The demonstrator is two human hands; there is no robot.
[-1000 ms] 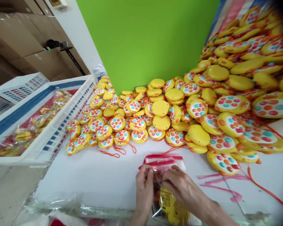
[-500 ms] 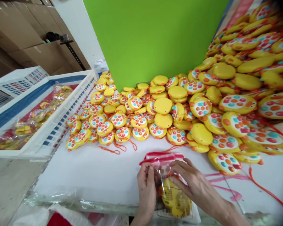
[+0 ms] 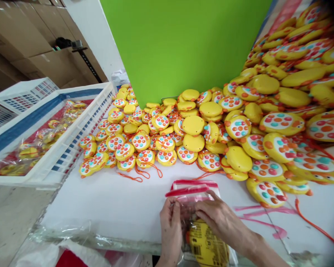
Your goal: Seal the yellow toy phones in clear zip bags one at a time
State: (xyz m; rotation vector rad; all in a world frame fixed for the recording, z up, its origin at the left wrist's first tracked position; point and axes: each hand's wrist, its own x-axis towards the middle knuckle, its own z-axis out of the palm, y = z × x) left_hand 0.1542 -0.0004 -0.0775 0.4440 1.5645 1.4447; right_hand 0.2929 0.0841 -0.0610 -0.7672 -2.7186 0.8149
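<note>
A clear plastic bag (image 3: 187, 211) with a printed front and a red strip along its top lies at the table's front edge. Inside it is a yellow duck-shaped toy (image 3: 208, 244), seen through the printing. My left hand (image 3: 171, 226) pinches the bag's left edge near its opening, thumb against fingers. Curled over the opening's right side, my right hand (image 3: 222, 218) grips the bag with its fingertips partly hidden. More red-topped bags (image 3: 211, 183) lie flat just beneath and beyond this one.
A large heap of yellow toys (image 3: 193, 126) with coloured dots and orange cords spreads across the white table (image 3: 100, 200), rising at the right. A green panel (image 3: 183, 48) stands behind. At the left, a white basket (image 3: 72, 144) holds bagged toys. Cardboard boxes (image 3: 22, 29) are stacked beyond.
The toy has slid lower in the bag, toward me, and its printed front shows more plainly. My right hand has shifted slightly left and down along the bag's opening.
</note>
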